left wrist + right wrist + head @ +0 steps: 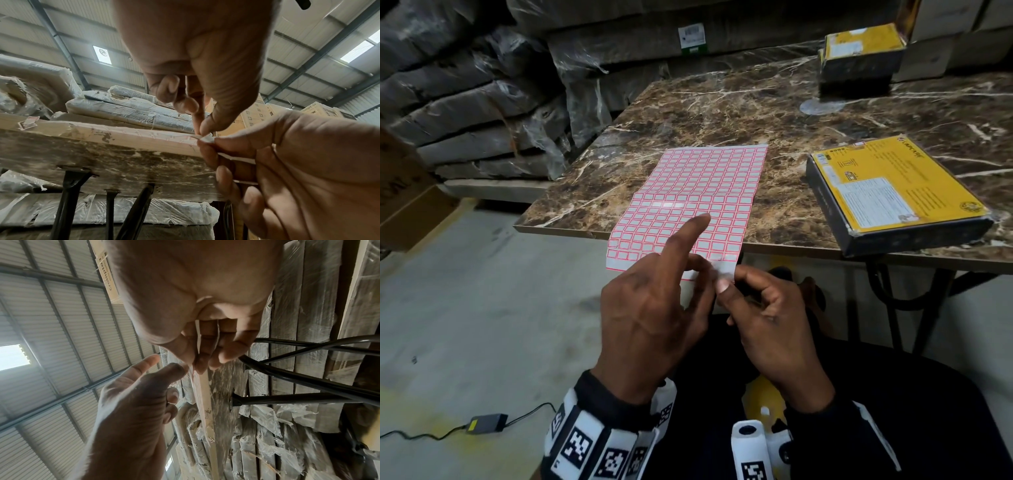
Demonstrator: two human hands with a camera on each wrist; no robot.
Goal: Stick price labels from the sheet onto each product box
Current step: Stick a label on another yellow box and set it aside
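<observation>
A sheet of red-bordered price labels [698,192] lies on the marble table [774,113], its near end hanging over the front edge. My right hand [726,277] pinches that overhanging end's right corner between thumb and fingers [202,356]. My left hand [697,250] has its thumb at a lifted price label [194,137] on the same edge, index finger stretched out over the sheet, other fingers curled. In the left wrist view the thumb and index tip meet at that label. A flat yellow product box [900,192] lies right of the sheet. Another yellow box [863,51] sits at the far right.
Plastic-wrapped stacks [465,102] rise left of and behind the table. A grey round disc [822,106] lies near the far box. Black metal table legs [887,298] stand under the right side. A power adapter with its cable [486,423] is on the floor at left.
</observation>
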